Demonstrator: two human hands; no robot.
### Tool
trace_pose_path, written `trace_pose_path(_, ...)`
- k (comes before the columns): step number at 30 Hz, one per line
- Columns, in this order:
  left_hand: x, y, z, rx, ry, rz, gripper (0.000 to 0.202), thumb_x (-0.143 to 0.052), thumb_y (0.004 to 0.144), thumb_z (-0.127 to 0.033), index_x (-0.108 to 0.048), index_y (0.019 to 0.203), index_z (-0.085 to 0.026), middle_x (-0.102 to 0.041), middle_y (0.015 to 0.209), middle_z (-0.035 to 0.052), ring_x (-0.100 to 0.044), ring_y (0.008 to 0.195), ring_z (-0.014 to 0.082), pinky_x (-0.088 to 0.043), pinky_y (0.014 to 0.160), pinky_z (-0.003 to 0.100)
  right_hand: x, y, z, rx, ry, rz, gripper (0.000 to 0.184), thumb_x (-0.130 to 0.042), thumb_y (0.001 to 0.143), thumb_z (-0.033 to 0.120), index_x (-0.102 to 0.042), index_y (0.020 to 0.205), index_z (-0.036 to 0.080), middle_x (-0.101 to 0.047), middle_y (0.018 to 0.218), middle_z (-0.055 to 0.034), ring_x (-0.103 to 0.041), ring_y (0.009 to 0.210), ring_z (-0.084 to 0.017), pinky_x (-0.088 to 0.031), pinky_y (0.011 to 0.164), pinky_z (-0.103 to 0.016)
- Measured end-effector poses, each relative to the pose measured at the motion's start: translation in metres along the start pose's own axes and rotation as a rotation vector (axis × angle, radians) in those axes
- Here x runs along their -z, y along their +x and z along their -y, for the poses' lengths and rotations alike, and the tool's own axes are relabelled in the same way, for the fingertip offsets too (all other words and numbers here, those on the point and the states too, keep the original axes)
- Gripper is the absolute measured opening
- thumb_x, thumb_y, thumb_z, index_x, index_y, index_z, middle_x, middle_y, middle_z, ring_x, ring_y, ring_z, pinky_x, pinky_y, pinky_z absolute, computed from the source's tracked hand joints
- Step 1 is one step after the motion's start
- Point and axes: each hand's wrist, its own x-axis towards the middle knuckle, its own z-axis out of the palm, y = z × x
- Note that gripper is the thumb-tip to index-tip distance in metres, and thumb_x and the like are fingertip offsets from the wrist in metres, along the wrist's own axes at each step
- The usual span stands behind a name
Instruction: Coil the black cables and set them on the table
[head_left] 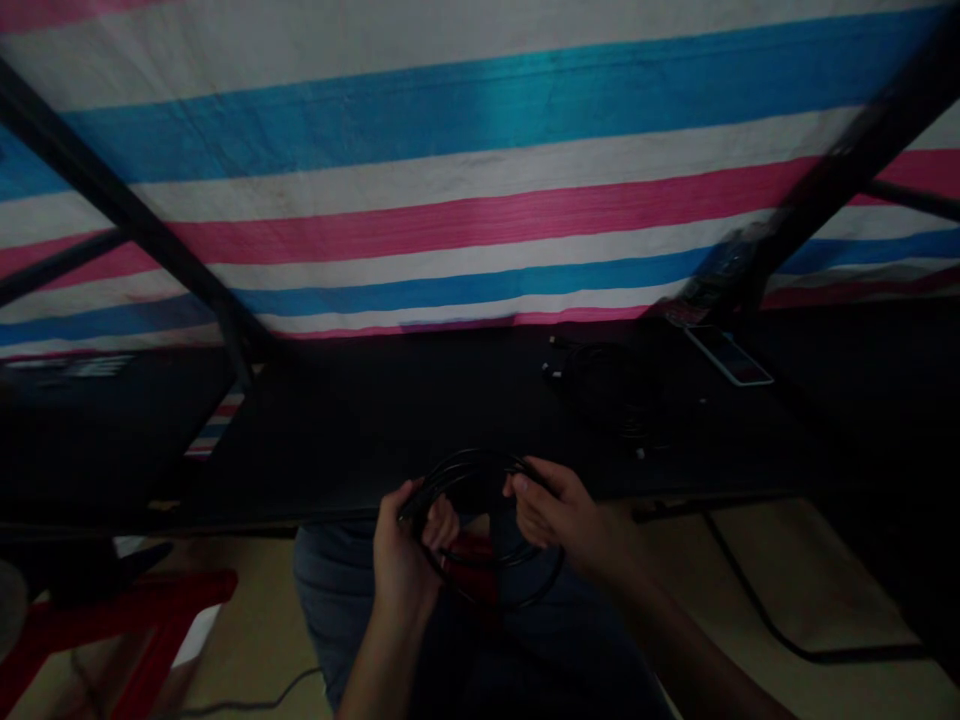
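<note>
A black cable, wound into a loose coil, is held between both hands just in front of the table's near edge, above the lap. My left hand is closed around the coil's left side, thumb uppermost. On the coil's right side, my right hand grips the strands with curled fingers. The lower loops hang below the hands. Farther back on the black table, to the right, lies another black coiled cable with pale metal plug ends. The dim light hides where the held cable's ends are.
A phone lies at the back right, beside a clear plastic bag. Dark metal posts slant up on both sides. Behind hangs a striped sheet. A red stool frame stands on the floor at left.
</note>
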Motion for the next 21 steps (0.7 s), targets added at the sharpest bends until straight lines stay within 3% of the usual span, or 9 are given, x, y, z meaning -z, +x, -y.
trace_pose_path(8, 0.015, 0.075, 0.017, -0.268, 0.439, -0.109, 0.030, -0.057, 0.088, -0.050, -0.060, 0.091, -0.020, -0.053, 0.053, -0.0056, -0.046, 0.042, 0.0119, -0.037, 0.043, 0.022, 0.025, 0.056, -0.021, -0.003, 0.026, -0.169, 0.039, -0.074, 0.080, 0.053, -0.062, 0.081, 0.017, -0.033, 0.043, 0.0139, -0.022, 0.034, -0.003, -0.019, 0.035, -0.019)
trace_pose_path(12, 0.016, 0.116, 0.026, -0.323, 0.540, -0.112, 0.033, -0.051, 0.095, -0.051, -0.060, 0.092, -0.020, -0.052, 0.053, -0.0059, -0.045, 0.039, 0.0119, -0.036, 0.042, 0.022, 0.041, 0.087, -0.033, 0.044, -0.042, -0.253, 0.043, -0.074, 0.078, 0.057, -0.061, 0.082, 0.017, -0.033, 0.045, 0.0137, -0.025, 0.036, -0.004, -0.022, 0.036, -0.020)
trace_pose_path(16, 0.013, 0.140, 0.028, -0.403, 0.635, -0.106, 0.039, -0.050, 0.097, -0.056, -0.063, 0.093, -0.019, -0.053, 0.053, -0.0047, -0.046, 0.040, 0.0130, -0.034, 0.043, 0.024, 0.052, 0.107, -0.039, 0.101, -0.114, -0.315, 0.043, -0.069, 0.082, 0.058, -0.062, 0.089, 0.016, -0.033, 0.048, 0.0137, -0.028, 0.037, -0.005, -0.027, 0.037, -0.021)
trace_pose_path(21, 0.008, 0.161, 0.020, -0.497, 0.721, -0.077, 0.043, -0.061, 0.093, -0.058, -0.065, 0.078, -0.019, -0.054, 0.052, -0.0022, -0.049, 0.045, 0.0134, -0.035, 0.047, 0.025, 0.054, 0.119, -0.046, 0.202, -0.290, -0.416, 0.041, -0.065, 0.086, 0.052, -0.063, 0.107, 0.016, -0.048, 0.050, 0.0090, -0.045, 0.038, -0.010, -0.036, 0.038, -0.022)
